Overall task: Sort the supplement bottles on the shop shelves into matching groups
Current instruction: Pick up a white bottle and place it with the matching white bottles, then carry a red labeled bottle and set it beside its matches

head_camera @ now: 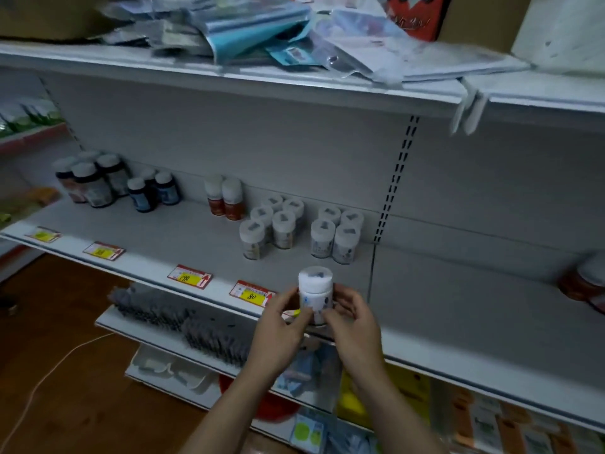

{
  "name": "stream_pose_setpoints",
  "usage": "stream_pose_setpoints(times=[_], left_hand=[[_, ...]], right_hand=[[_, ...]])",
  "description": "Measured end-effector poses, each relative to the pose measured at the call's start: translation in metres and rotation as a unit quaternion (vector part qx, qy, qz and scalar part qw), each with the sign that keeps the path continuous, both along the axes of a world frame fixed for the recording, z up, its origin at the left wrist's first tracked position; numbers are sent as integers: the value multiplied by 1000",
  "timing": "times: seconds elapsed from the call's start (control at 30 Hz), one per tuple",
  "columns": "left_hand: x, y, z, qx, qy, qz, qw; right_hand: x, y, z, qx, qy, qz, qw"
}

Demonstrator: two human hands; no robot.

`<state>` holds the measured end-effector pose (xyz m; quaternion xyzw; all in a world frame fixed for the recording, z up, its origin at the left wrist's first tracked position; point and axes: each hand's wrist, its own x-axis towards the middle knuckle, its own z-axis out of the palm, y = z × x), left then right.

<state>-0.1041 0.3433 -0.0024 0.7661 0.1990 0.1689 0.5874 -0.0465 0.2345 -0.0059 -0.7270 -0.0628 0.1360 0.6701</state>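
I hold a white supplement bottle (315, 294) upright in front of the middle shelf's front edge (209, 280). My left hand (281, 329) grips its left side and my right hand (352, 322) grips its right side. On the shelf behind stand groups of bottles: several white-capped clear ones (271, 226), another white group (337, 235), two orange-labelled bottles (226, 199), small dark blue bottles (152, 191), and larger dark bottles (90, 180) at the far left.
An orange jar (582, 283) lies at the shelf's right end. The top shelf (294, 90) carries a heap of plastic packets. Grey brushes (183, 319) lie on the lower shelf, with packaged goods beneath. Price tags (190, 276) line the shelf edge. A wooden floor lies on the left.
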Motion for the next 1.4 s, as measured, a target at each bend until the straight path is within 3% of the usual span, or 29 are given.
stream_pose_setpoints(times=[0.17,0.5,0.63,0.77,0.93,1.03,1.17,1.4], left_hand=[[55,42,-11,8,27,62,998],[118,67,-38,-19,79,6,997],[110,78,-35,-27,71,-4,997],[93,81,-24,-11,7,1,1000],[97,57,-1,-20,-48,-90,995],[95,25,9,-30,-55,-173,983],[97,-22,13,-27,-55,-277,959],[127,-127,9,6,-24,-374,927]], right_hand=[[45,40,-6,-13,-11,1,1000],[88,69,-12,-63,22,-63,996],[79,76,-7,-79,-2,-127,989],[53,67,0,-50,17,-211,976],[27,38,7,-84,13,-250,965],[11,11,19,-55,-7,-283,958],[2,-36,29,12,-10,-323,946],[18,-141,11,22,-2,-394,919]])
